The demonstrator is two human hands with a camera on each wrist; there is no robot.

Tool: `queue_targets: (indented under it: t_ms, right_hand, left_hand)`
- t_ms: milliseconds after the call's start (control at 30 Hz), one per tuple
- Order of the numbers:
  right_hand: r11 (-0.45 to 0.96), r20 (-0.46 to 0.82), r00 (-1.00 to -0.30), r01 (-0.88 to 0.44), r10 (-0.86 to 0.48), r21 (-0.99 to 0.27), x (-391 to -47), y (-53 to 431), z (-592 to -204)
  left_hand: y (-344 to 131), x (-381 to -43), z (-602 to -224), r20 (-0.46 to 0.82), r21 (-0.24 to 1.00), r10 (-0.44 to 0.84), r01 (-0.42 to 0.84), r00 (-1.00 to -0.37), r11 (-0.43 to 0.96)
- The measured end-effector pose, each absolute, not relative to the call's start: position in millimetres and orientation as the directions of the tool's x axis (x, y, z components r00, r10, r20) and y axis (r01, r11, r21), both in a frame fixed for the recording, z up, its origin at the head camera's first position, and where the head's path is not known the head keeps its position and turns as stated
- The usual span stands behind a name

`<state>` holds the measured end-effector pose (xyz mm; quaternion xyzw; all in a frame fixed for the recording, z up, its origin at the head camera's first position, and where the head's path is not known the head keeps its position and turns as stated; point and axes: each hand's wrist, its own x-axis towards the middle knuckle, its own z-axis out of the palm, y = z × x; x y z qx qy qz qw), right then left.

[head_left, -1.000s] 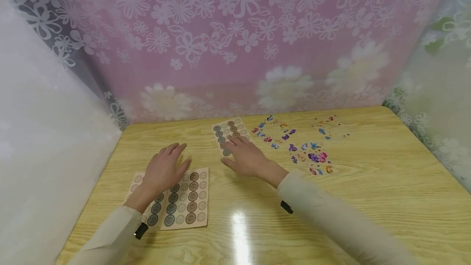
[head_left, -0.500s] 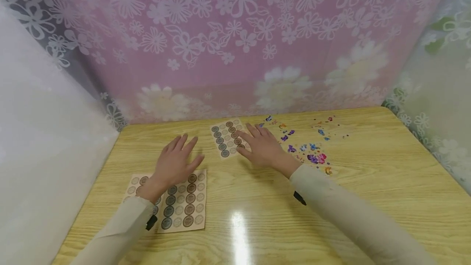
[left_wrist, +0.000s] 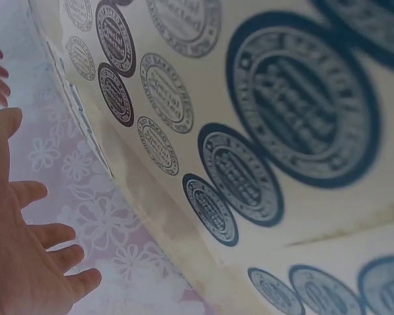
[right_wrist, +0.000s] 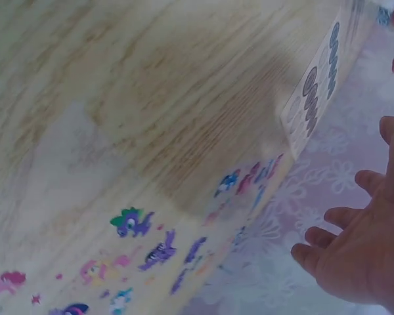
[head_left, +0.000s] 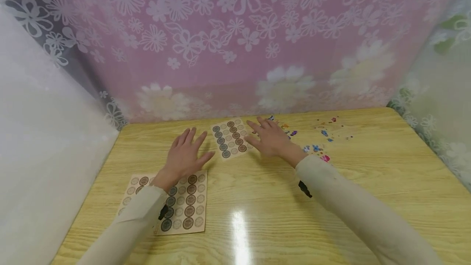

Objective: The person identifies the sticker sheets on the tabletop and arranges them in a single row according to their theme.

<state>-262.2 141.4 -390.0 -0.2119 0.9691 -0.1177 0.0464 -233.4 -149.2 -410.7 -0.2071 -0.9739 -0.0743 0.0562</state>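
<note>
In the head view my left hand (head_left: 184, 156) hovers with fingers spread, just beyond two sticker sheets lying side by side: a right-hand sheet (head_left: 180, 212) and a left-hand sheet (head_left: 134, 181), partly hidden by my forearm. Both bear round dark blue, brown and pale seal stickers. My right hand (head_left: 271, 139), fingers spread too, is over the right edge of a far seal sheet (head_left: 228, 138) and overlaps small colourful cartoon stickers (head_left: 324, 133) on the table. Neither hand holds anything. The right wrist view shows a purple-and-green dragon sticker (right_wrist: 131, 223) among several pony stickers.
The wood-grain table (head_left: 228, 199) reaches back to a pink floral curtain (head_left: 206, 72). A white sheet-like cover (head_left: 48, 142) hangs along the left side, and a pale floral curtain (head_left: 441, 105) on the right. Light glares off the table's front middle.
Both hands have shifted right and farther from me. The right hand has moved from over the far sheet's middle to its right edge; the left has moved off the front sheets.
</note>
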Motion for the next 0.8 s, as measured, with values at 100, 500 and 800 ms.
queue_targets:
  t_ms: [100, 500, 800]
  right_hand:
    - [0.866, -0.053, -0.909, -0.374, -0.413, -0.332, -270, 145, -394]
    - [0.805, -0.051, -0.918, -0.317, -0.393, -0.502, -301, 145, -412]
    - [0.711, -0.021, -0.918, -0.291, -0.395, -0.64, -319, 131, -419]
  left_hand:
    - [-147, -239, -411, 0.109, 0.134, 0.378, 0.391, -0.919, 0.911]
    - [-140, -263, -416, 0.04, 0.31, 0.333, 0.328, -0.942, 0.892]
    - [-137, -289, -420, 0.007, 0.637, 0.279, 0.22, -0.96, 0.739]
